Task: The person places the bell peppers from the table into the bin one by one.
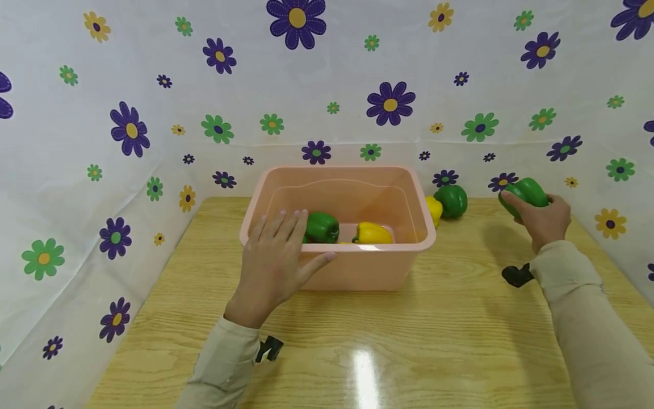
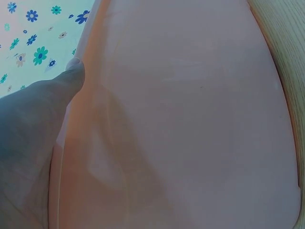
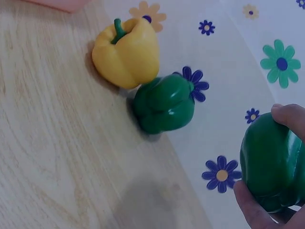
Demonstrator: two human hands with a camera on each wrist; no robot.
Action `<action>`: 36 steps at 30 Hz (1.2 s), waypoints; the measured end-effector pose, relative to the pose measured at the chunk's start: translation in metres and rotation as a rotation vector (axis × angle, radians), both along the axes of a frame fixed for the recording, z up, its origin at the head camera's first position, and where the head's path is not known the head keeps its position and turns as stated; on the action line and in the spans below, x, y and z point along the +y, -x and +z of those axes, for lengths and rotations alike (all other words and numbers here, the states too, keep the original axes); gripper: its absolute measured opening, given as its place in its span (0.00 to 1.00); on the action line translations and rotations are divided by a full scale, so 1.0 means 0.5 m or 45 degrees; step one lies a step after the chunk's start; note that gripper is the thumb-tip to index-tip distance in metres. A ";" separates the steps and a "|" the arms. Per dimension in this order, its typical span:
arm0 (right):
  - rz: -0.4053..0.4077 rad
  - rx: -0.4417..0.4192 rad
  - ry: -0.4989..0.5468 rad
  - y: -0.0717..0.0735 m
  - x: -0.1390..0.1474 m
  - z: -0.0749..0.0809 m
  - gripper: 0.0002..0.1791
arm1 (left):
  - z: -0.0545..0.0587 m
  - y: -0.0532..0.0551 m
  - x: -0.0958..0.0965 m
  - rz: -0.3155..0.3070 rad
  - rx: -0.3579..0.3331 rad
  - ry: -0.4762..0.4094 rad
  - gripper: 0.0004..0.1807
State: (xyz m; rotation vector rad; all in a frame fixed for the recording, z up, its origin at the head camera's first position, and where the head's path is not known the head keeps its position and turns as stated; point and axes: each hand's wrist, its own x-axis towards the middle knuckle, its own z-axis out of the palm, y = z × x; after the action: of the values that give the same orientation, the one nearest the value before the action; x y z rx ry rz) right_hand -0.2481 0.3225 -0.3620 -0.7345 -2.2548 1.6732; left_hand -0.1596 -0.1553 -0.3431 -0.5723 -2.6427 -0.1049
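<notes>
My right hand (image 1: 549,218) grips a green bell pepper (image 1: 531,193) and holds it above the table's right side; the right wrist view shows thumb and fingers around this pepper (image 3: 269,162). My left hand (image 1: 273,264) rests on the near rim of a pink plastic bin (image 1: 357,267), its fingers straight and spread over the edge. Inside the bin lie a green pepper (image 1: 322,227) and a yellow pepper (image 1: 373,233), with more partly hidden by the near wall. In the left wrist view the thumb (image 2: 71,81) touches the rim beside the bin's outer wall (image 2: 200,119).
Right of the bin, another yellow pepper (image 3: 126,55) touches another green pepper (image 3: 164,105) on the wooden table (image 1: 434,341), near the back. A white cloth with flower prints (image 1: 327,74) hangs behind and along both sides. Small black devices (image 1: 517,275) sit at both wrists.
</notes>
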 end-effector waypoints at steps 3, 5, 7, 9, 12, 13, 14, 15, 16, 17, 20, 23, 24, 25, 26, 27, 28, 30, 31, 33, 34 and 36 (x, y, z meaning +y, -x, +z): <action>0.007 0.037 0.014 0.001 -0.009 0.013 0.57 | 0.000 0.002 0.000 -0.005 0.020 0.005 0.51; 0.023 0.059 0.016 0.001 -0.014 0.022 0.56 | 0.001 0.002 -0.001 -0.006 0.026 0.008 0.51; 0.035 0.080 0.013 0.000 -0.021 0.030 0.56 | 0.000 0.002 -0.001 -0.006 0.028 0.009 0.51; 0.043 0.101 0.020 -0.002 -0.028 0.037 0.56 | 0.000 0.002 -0.002 -0.006 0.024 0.010 0.50; 0.060 0.144 0.045 -0.004 -0.038 0.048 0.56 | -0.001 0.002 -0.002 -0.005 0.014 0.009 0.50; 0.069 0.163 0.058 -0.005 -0.041 0.052 0.56 | -0.001 0.001 -0.003 -0.003 0.011 0.010 0.50; 0.078 0.183 0.068 -0.005 -0.044 0.056 0.55 | -0.002 0.001 -0.003 0.000 0.007 0.010 0.50; 0.088 0.204 0.074 -0.006 -0.048 0.060 0.55 | -0.002 0.001 -0.003 0.003 0.003 0.009 0.50; 0.099 0.224 0.081 -0.007 -0.051 0.064 0.55 | -0.002 0.001 -0.003 0.006 -0.002 0.008 0.50; 0.109 0.246 0.088 -0.007 -0.054 0.067 0.54 | -0.002 0.001 -0.003 0.009 -0.006 0.007 0.51; 0.137 0.310 0.123 -0.010 -0.064 0.078 0.51 | -0.002 0.001 -0.003 0.010 -0.005 0.005 0.51; 0.163 0.364 0.173 -0.014 -0.073 0.086 0.48 | -0.001 0.001 -0.003 0.008 0.000 0.004 0.51; 0.171 0.378 0.190 -0.015 -0.076 0.089 0.47 | -0.001 0.001 -0.002 0.008 0.000 0.005 0.51; 0.179 0.393 0.210 -0.016 -0.078 0.092 0.46 | -0.001 0.001 -0.002 0.007 0.000 0.005 0.51; 0.186 0.403 0.221 -0.017 -0.081 0.095 0.46 | -0.001 0.001 -0.002 0.007 0.000 0.006 0.51; 0.194 0.409 0.231 -0.018 -0.084 0.098 0.46 | 0.000 0.001 -0.001 0.006 0.001 0.006 0.51; 0.201 0.415 0.238 -0.019 -0.087 0.101 0.46 | 0.000 0.001 -0.001 0.005 0.002 0.008 0.51; 0.217 0.428 0.245 -0.019 -0.094 0.107 0.47 | 0.000 0.001 0.000 0.006 -0.001 0.010 0.51; 0.226 0.435 0.245 -0.019 -0.097 0.111 0.48 | 0.000 0.001 0.000 0.006 -0.003 0.010 0.51; 0.247 0.449 0.238 -0.018 -0.104 0.118 0.49 | 0.001 0.000 0.001 0.007 -0.008 0.010 0.51; 0.257 0.459 0.233 -0.018 -0.108 0.121 0.49 | 0.001 0.000 0.001 0.009 -0.010 0.010 0.51; 0.274 0.480 0.230 -0.019 -0.117 0.127 0.49 | 0.002 0.000 0.002 0.010 -0.014 0.010 0.51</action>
State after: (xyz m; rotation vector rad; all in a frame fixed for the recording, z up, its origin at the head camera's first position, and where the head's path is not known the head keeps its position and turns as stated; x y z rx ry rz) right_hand -0.2388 0.2642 -0.2986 -0.1870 -1.9911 1.9400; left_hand -0.1595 -0.1543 -0.3421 -0.5652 -2.6571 -0.0961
